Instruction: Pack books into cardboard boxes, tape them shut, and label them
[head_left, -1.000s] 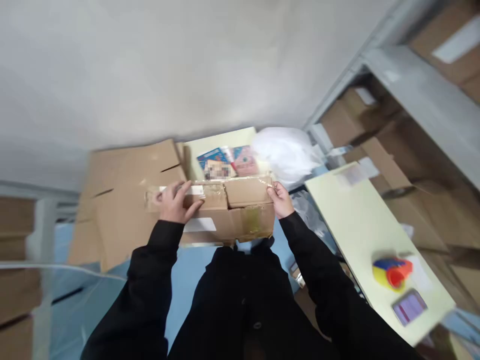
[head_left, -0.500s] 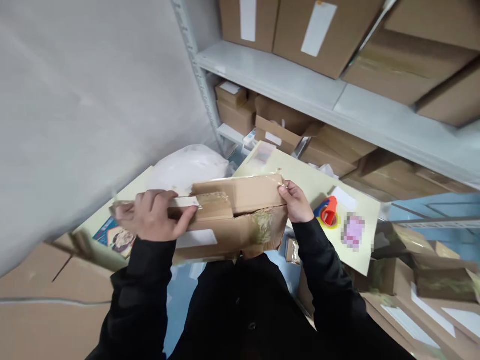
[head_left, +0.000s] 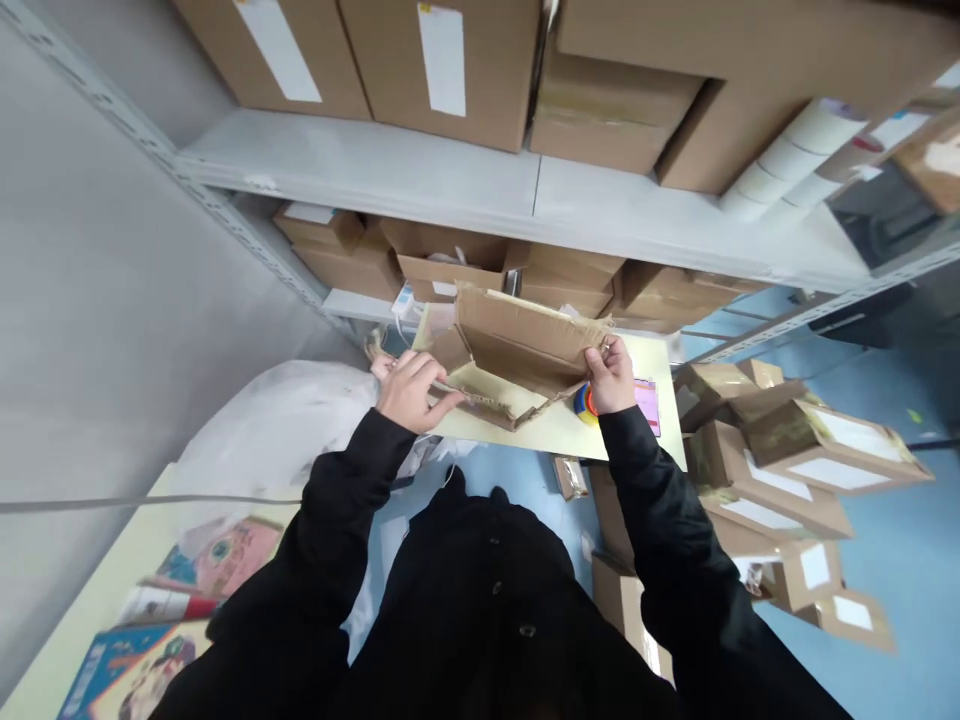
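Note:
I hold an opened cardboard box point(head_left: 517, 345) over a pale yellow table point(head_left: 559, 430), its inside turned toward me and its flaps spread. My left hand point(head_left: 409, 388) is closed on the box's left flap edge. My right hand point(head_left: 611, 375) is closed on its right corner. A tape dispenser point(head_left: 583, 402), red, yellow and blue, peeks out just under my right hand, beside a pink item point(head_left: 646, 402) on the table.
A grey metal shelf point(head_left: 525, 195) with many cardboard boxes stands behind the table. A pile of labelled boxes point(head_left: 780, 470) lies on the blue floor at right. A white plastic bag point(head_left: 277, 425) and colourful books point(head_left: 187, 590) rest on another table at left.
My view has swung right, from the wall and left table to the shelf and small table. The box has come along in both hands and tilted, its open inside now facing me.

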